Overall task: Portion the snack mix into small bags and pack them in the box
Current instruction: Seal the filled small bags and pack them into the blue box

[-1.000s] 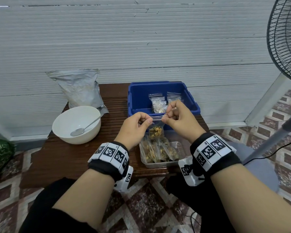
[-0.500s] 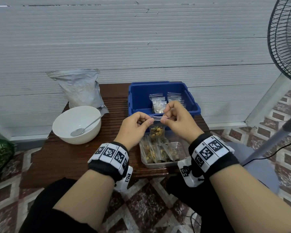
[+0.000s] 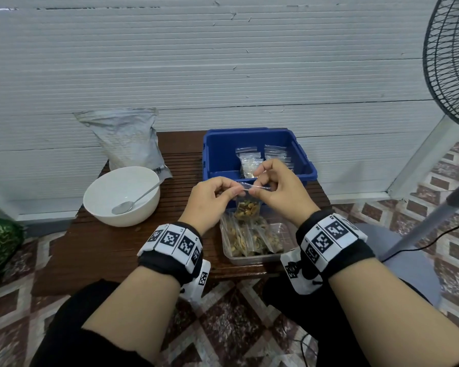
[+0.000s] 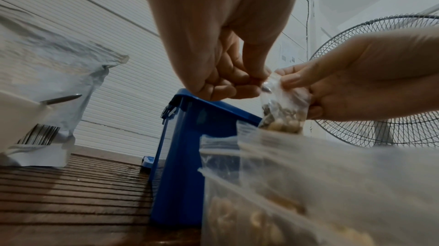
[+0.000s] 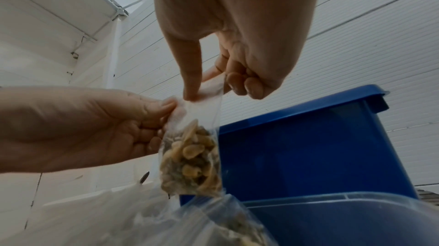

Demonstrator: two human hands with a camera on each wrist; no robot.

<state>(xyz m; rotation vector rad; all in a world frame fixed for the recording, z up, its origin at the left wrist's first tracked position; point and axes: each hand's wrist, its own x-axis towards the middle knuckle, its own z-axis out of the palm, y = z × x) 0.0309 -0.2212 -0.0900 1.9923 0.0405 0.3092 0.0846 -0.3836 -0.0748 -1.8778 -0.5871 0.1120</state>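
Observation:
A small clear zip bag (image 3: 247, 207) of snack mix hangs between my hands above a clear tray (image 3: 284, 256) of filled bags. My left hand (image 3: 214, 194) pinches the bag's top strip at its left end. My right hand (image 3: 272, 187) pinches the same strip at its right end. In the right wrist view the bag (image 5: 190, 158) shows nuts and seeds in its lower half, with the right thumb (image 5: 190, 73) pressing the strip. The left wrist view shows the bag (image 4: 282, 111) held just past the blue box (image 4: 180, 156). Behind my hands, that blue box (image 3: 223, 152) holds small filled bags (image 3: 249, 160).
A white bowl (image 3: 121, 194) with a metal spoon (image 3: 135, 200) sits at the left of the wooden table (image 3: 96, 250). A grey snack pouch (image 3: 125, 139) leans on the wall behind it. A standing fan (image 3: 451, 64) is at the right, its cable on the tiled floor.
My hands have risen slightly with the bag. The right hand's pinch has slid along the top strip, away from the left hand, so the strip now stretches flat between them.

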